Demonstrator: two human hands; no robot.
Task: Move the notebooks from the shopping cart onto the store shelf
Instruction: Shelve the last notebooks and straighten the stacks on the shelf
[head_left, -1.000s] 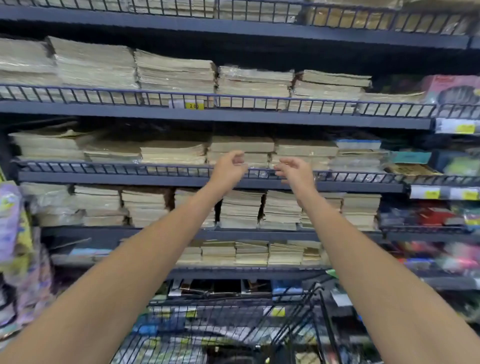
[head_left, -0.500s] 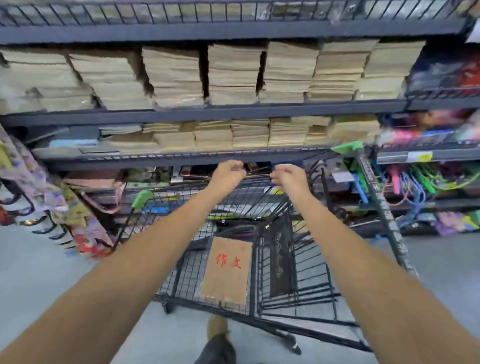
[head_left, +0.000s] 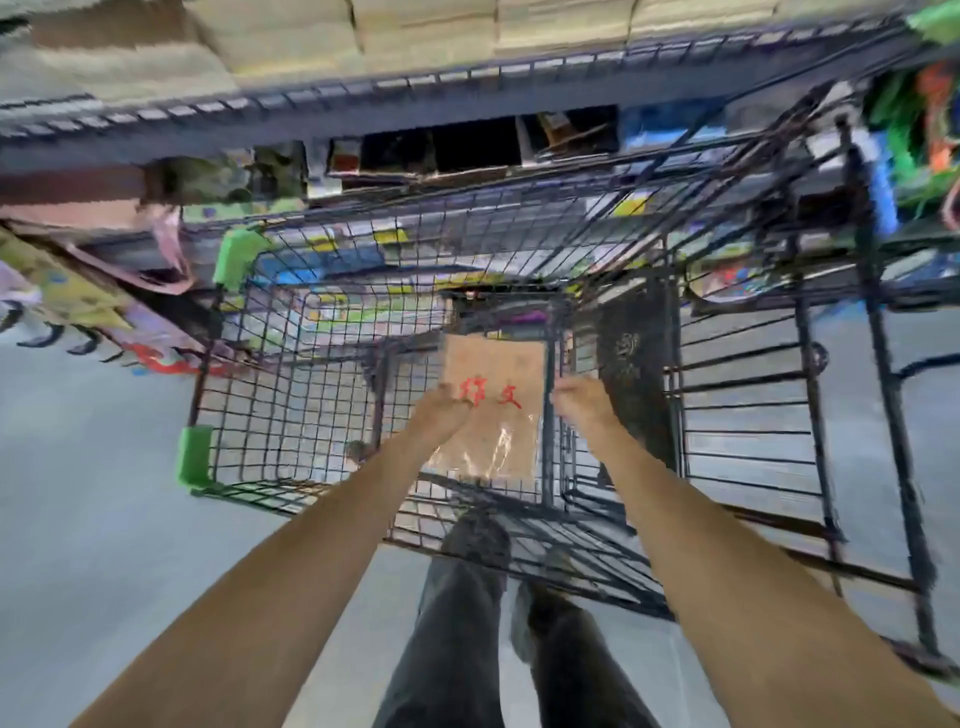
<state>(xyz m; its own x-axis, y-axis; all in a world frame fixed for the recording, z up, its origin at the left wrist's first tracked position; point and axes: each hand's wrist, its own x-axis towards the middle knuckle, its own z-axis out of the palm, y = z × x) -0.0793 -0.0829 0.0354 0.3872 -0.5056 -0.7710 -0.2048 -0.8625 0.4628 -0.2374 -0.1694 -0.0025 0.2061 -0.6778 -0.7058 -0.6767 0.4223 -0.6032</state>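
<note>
The store shelf (head_left: 363, 98) runs along the far side, its wire lip holding tan stacks (head_left: 291, 47) of what look like the same goods. Pushed up against it is the black wire shopping cart (head_left: 291, 364) with green corner bumpers, standing on the grey floor (head_left: 78, 467).

Low in the cart's basket lies a brown pack of notebooks (head_left: 493, 364), flat, red characters on the cover and a shiny clear wrap catching the light near its lower end.

The left hand (head_left: 439, 413) is at the pack's left edge and the right hand (head_left: 579, 405) at its right edge. The picture is smeared, so I cannot tell whether the fingers (head_left: 457, 402) have closed on it or only touch it.

I'd judge the pack fairly stiff as a bundle and moderately heavy, but the film will be slick. Best taken by both long edges, thumbs on top and fingers underneath, then lifted level so it clears the wire wall.
</note>
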